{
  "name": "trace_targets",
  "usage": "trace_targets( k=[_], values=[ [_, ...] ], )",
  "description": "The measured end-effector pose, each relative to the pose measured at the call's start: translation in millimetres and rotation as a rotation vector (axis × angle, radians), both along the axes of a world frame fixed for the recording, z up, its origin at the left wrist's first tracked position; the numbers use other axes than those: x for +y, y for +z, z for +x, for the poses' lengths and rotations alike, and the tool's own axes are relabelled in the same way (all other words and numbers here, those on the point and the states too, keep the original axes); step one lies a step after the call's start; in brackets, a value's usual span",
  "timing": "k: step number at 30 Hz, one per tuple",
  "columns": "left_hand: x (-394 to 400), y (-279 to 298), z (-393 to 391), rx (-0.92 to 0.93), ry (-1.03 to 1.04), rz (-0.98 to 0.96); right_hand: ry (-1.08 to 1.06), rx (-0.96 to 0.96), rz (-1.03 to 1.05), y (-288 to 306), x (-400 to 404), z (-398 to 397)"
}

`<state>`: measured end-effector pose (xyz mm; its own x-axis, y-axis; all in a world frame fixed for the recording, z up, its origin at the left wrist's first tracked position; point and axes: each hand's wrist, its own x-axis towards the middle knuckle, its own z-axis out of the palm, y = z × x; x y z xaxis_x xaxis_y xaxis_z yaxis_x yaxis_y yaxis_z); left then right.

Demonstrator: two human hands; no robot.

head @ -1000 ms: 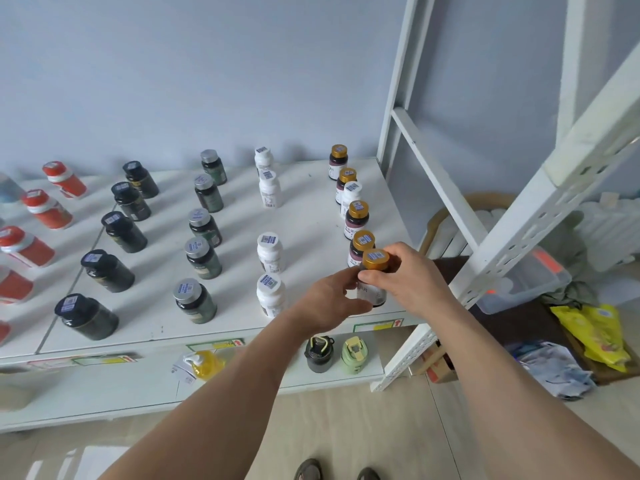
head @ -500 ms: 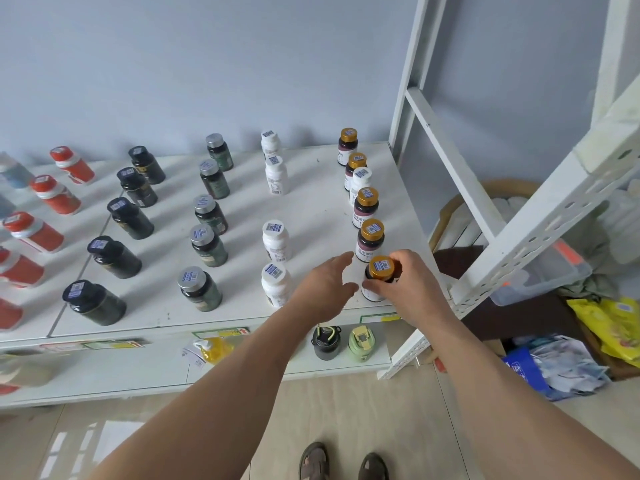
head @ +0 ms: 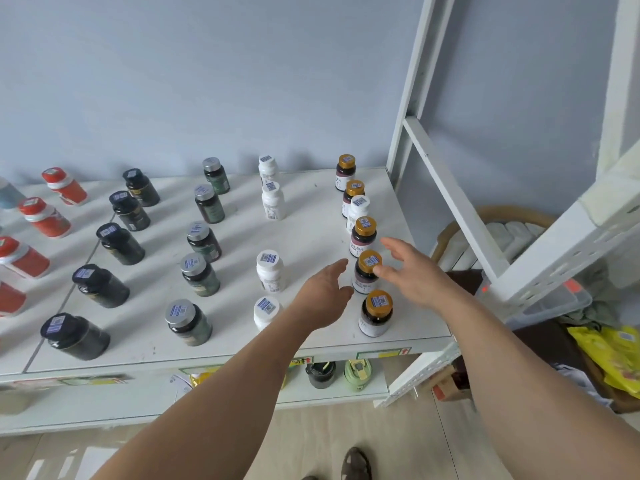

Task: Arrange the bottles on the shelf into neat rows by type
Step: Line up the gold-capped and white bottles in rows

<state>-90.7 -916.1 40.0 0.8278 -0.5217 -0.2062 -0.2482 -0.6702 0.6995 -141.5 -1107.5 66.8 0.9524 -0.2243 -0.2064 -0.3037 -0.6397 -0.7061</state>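
Head view, shelf: white shelf top (head: 311,233) across the middle of the frame, bottles standing upright in columns running toward the wall.
Head view, gold-capped column: right of centre, five dark gold-capped bottles; nearest one (head: 376,313) by the front edge, second gold-capped bottle (head: 367,271) just behind it, two more above, farthest near the wall.
Head view, stray white bottle: one white bottle (head: 358,211) in the gold-capped column, third from the back, touching or nearly touching its neighbours.
Head view, white column: centre of frame, white-capped bottles (head: 269,271), two near, two far, wide gap between pairs.
Head view, grey-capped column: left of centre, five dark bottles with grey caps (head: 199,273).
Head view, black-capped column: further left, five dark bottles with black lids (head: 100,285).
Head view, red bottles: far left edge, red bottles (head: 45,216) lying tilted.
Left hand: left hand (head: 323,296) lower centre, fingers spread loosely, holding nothing, just left of the second gold-capped bottle.
Right hand: right hand (head: 412,271) right of that bottle, fingers spread wide, empty, thumb tip at its cap.
Lower shelf: below the front edge, a black container (head: 320,374) and a green container (head: 358,374) side by side.
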Motion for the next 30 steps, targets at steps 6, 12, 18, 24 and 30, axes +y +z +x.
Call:
trace_targets(
  k=[6, 12, 18, 24, 30],
  values=[
    [-15, -5, 10, 0.149, 0.069, -0.052, 0.159, 0.065, 0.032, -13, 0, 24],
    [-19, 6, 15, 0.255, 0.083, -0.218, 0.123, -0.013, 0.011, -1, -5, 30],
    [-19, 24, 21, 0.334, 0.04, -0.353, 0.074, -0.069, -0.008, 18, -5, 35],
    [-18, 33, 26, 0.353, 0.002, -0.383, 0.016, -0.1, -0.024, 26, -1, 36],
    [-15, 35, 31, 0.382, -0.018, -0.382, -0.016, -0.108, -0.055, 30, 3, 38]
  ],
)
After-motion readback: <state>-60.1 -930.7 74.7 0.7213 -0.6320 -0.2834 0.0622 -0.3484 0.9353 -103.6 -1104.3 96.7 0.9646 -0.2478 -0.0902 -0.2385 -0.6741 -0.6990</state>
